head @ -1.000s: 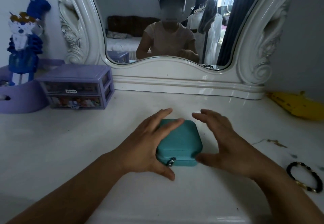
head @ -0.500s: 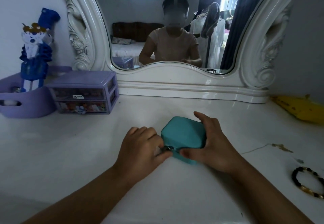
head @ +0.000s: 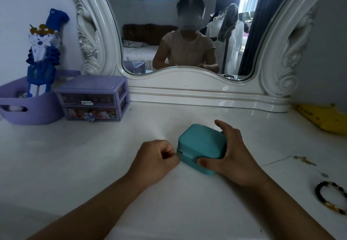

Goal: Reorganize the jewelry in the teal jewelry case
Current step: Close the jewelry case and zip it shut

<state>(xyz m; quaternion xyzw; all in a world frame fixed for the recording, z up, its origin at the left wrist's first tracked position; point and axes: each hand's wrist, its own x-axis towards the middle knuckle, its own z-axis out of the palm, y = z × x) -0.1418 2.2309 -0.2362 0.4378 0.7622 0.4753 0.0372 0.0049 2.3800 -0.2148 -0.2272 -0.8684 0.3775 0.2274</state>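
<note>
The teal jewelry case point(head: 201, 145) sits closed on the white vanity top point(head: 93, 164), turned at an angle, in front of the mirror point(head: 187, 33). The right hand point(head: 232, 157) wraps the case's right side, thumb pressed on the front edge, fingers over the back corner. The left hand point(head: 155, 160), curled tight, pinches the zipper pull point(head: 179, 153) at the case's left corner. Right of the case lie a thin chain necklace point(head: 293, 159) and a black-and-gold beaded bracelet point(head: 330, 196); far left of it stands a purple mini drawer unit point(head: 92, 98).
</note>
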